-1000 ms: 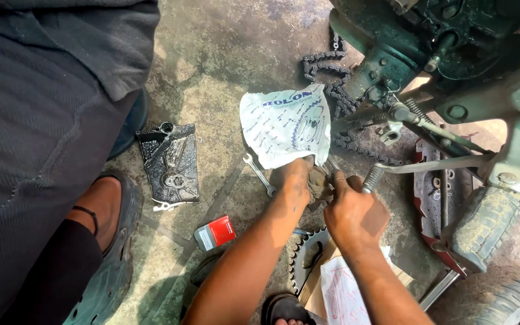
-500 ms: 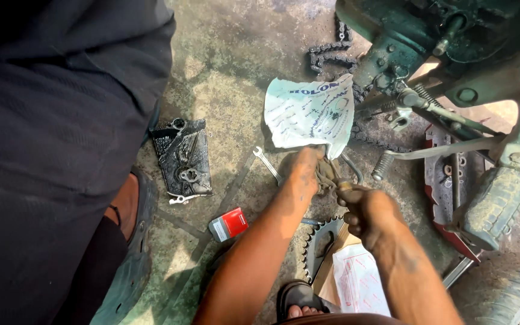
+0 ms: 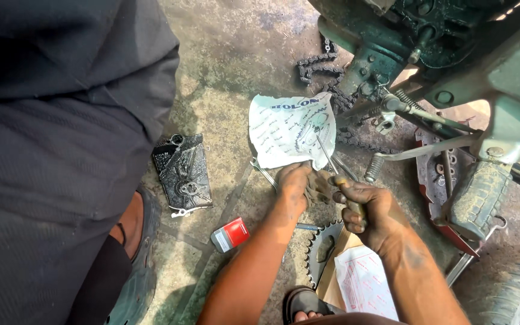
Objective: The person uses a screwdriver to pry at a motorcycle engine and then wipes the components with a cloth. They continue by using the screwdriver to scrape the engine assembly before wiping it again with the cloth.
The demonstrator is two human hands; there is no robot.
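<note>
At centre frame, on the oily concrete floor, both hands meet just below a torn white wrapper. The left hand lies knuckles up, its fingers curled onto a small dark part at the wrapper's lower edge; how firmly it grips is hard to tell. The right hand is closed in a fist around a wooden handle, whose thin metal shaft runs toward 11 o'clock across the paper. The two hands nearly touch.

At 6 o'clock from the hands a toothed sprocket lies flat, partly under the forearms, with a second printed sheet beside it on brown card. A sandal with toes showing sits at the bottom edge.

At 9 o'clock a wrench pokes out from under the wrapper. Farther on, a dark engine cover lies flat, and at 8 o'clock sits a small red box. Bare floor between these leaves some room on that side.

From 12 to 4 o'clock it is crowded: a chain trails across the floor, the green motorcycle looms above, a spring hangs near the right hand, and a tyre fills the lower right corner. Another person's dark clothing takes up the whole left edge.
</note>
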